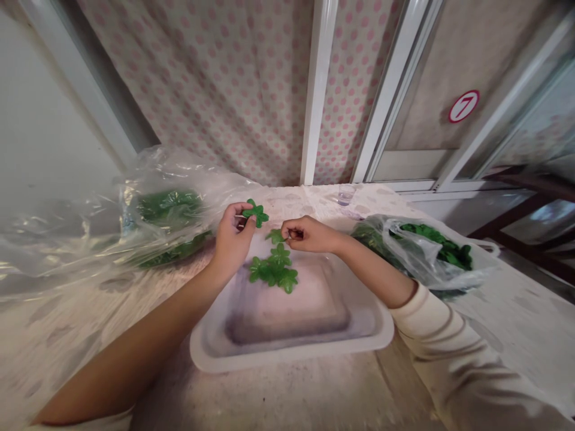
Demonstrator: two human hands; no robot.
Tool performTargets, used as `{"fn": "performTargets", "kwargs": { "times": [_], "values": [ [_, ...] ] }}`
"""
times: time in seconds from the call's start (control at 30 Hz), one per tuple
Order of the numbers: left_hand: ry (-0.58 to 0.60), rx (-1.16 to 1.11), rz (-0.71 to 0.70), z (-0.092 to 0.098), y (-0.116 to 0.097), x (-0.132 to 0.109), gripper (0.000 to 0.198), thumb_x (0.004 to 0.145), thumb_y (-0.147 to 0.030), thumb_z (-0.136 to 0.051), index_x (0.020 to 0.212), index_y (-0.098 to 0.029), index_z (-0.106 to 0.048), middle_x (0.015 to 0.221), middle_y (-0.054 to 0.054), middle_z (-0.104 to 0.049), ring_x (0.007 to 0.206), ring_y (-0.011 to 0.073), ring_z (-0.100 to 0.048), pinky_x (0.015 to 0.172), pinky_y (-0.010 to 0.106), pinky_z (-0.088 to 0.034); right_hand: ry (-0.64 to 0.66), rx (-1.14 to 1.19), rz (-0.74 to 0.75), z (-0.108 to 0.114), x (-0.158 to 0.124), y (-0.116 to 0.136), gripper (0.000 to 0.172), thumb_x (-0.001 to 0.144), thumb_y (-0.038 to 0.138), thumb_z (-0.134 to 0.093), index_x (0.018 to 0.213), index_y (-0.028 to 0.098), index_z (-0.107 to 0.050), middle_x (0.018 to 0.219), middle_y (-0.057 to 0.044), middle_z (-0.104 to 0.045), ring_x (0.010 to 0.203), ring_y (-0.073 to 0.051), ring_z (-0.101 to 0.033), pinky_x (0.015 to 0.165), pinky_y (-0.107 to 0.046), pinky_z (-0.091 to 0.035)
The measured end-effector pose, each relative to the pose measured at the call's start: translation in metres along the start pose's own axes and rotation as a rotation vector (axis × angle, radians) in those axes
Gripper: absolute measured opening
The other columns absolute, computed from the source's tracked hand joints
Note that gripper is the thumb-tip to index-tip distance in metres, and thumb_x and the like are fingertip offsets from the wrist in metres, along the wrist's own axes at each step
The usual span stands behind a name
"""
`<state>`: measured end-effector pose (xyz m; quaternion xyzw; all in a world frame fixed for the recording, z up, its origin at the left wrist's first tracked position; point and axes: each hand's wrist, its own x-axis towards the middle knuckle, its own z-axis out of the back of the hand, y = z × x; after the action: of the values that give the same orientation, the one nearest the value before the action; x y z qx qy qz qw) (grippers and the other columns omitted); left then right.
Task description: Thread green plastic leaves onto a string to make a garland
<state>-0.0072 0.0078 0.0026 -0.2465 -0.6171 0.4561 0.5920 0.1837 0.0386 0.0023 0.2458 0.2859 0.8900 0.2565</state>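
My left hand (237, 230) is closed, pinching a green flower-shaped plastic piece (256, 214) between thumb and fingers above the far left of a white tray (287, 358). Right beside it, my right hand (309, 234) has its fingers curled together. At its fingertips, over the tray's far rim, is a second green flower-shaped piece (275, 236), which it seems to grip by the edge. Just below the hands, several similar green pieces (274, 268) lie in a small heap in the tray.
A large clear plastic bag (179, 170) with green pieces inside lies at the left. An opened plastic bag (426, 263) of darker green pieces sits on the right of the cloth-covered table (507, 323). A small clear cup (345, 194) stands at the back, before a dotted curtain (233, 78).
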Motion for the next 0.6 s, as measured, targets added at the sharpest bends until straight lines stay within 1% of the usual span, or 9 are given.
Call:
{"fn": "performTargets", "kwargs": {
  "times": [0.1,0.2,0.27,0.3,0.37,0.43,0.5,0.6],
  "values": [
    [-0.024,-0.022,-0.029,-0.0007,0.0008,0.0009,0.028,0.07,-0.021,-0.059,0.095,-0.02,-0.047,0.086,-0.001,-0.052,0.06,0.0069,-0.05,0.054,0.02,-0.04,0.019,0.015,0.007,0.0006,-0.0007,0.0011,0.009,0.066,0.011,-0.047,0.073,0.016,-0.049,0.06,0.006,-0.038,0.052,-0.006,-0.032,0.051,-0.018,-0.028],
    [-0.028,-0.029,-0.023,-0.0013,0.0,0.0008,0.032,0.07,-0.021,-0.059,0.098,-0.021,-0.044,0.084,-0.001,-0.05,0.06,0.0068,-0.05,0.054,0.02,-0.04,0.052,0.027,0.029,0.0018,-0.0012,0.0038,0.007,0.065,0.009,-0.045,0.067,0.015,-0.048,0.06,0.005,-0.04,0.053,-0.006,-0.034,0.052,-0.019,-0.028],
    [0.006,-0.036,-0.017,-0.0016,-0.001,0.0,0.033,0.069,-0.021,-0.06,0.098,-0.021,-0.043,0.083,-0.002,-0.05,0.061,0.007,-0.051,0.054,0.02,-0.04,0.006,0.046,0.042,0.0023,-0.001,0.0055,0.007,0.067,0.009,-0.045,0.069,0.015,-0.05,0.058,0.006,-0.039,0.052,-0.006,-0.034,0.052,-0.019,-0.029],
    [0.028,-0.042,-0.015,-0.0018,-0.0013,-0.0005,0.034,0.069,-0.021,-0.06,0.099,-0.021,-0.043,0.082,-0.002,-0.05,0.061,0.0069,-0.051,0.055,0.02,-0.04,-0.049,0.055,0.05,0.0024,-0.0008,0.0061,0.01,0.069,0.01,-0.045,0.074,0.014,-0.052,0.057,0.006,-0.038,0.051,-0.006,-0.034,0.052,-0.019,-0.029],
    [0.079,-0.054,-0.021,-0.0022,-0.0017,-0.0016,0.036,0.069,-0.02,-0.061,0.1,-0.021,-0.042,0.081,-0.002,-0.05,0.062,0.0073,-0.052,0.056,0.02,-0.04,-0.18,0.063,0.068,0.0025,-0.0001,0.0063,0.024,0.073,0.011,-0.045,0.095,0.014,-0.054,0.055,0.008,-0.033,0.05,-0.007,-0.032,0.053,-0.02,-0.029],
    [0.133,-0.054,-0.021,-0.0028,-0.0018,-0.0028,0.037,0.069,-0.02,-0.062,0.1,-0.021,-0.042,0.079,-0.003,-0.051,0.064,0.0079,-0.053,0.058,0.021,-0.041,-0.26,0.066,0.083,0.0024,0.0004,0.0055,0.039,0.077,0.011,-0.045,0.116,0.014,-0.048,0.054,0.009,-0.031,0.05,-0.007,-0.031,0.054,-0.02,-0.03],
    [0.178,-0.043,-0.011,-0.0033,-0.0019,-0.004,0.038,0.068,-0.019,-0.062,0.1,-0.021,-0.042,0.078,-0.003,-0.051,0.065,0.0084,-0.054,0.059,0.021,-0.041,-0.262,0.075,0.085,0.0022,0.0006,0.0045,0.047,0.079,0.011,-0.043,0.126,0.015,-0.042,0.055,0.009,-0.033,0.051,-0.008,-0.033,0.055,-0.02,-0.032],
    [0.214,-0.033,-0.007,-0.0039,-0.0023,-0.0053,0.039,0.067,-0.019,-0.063,0.101,-0.021,-0.042,0.076,-0.004,-0.052,0.064,0.0085,-0.054,0.059,0.022,-0.041,-0.224,0.078,0.088,0.0019,0.0002,0.0038,0.051,0.081,0.011,-0.043,0.132,0.018,-0.038,0.056,0.008,-0.036,0.052,-0.008,-0.033,0.057,-0.021,-0.034]
  ]
}}
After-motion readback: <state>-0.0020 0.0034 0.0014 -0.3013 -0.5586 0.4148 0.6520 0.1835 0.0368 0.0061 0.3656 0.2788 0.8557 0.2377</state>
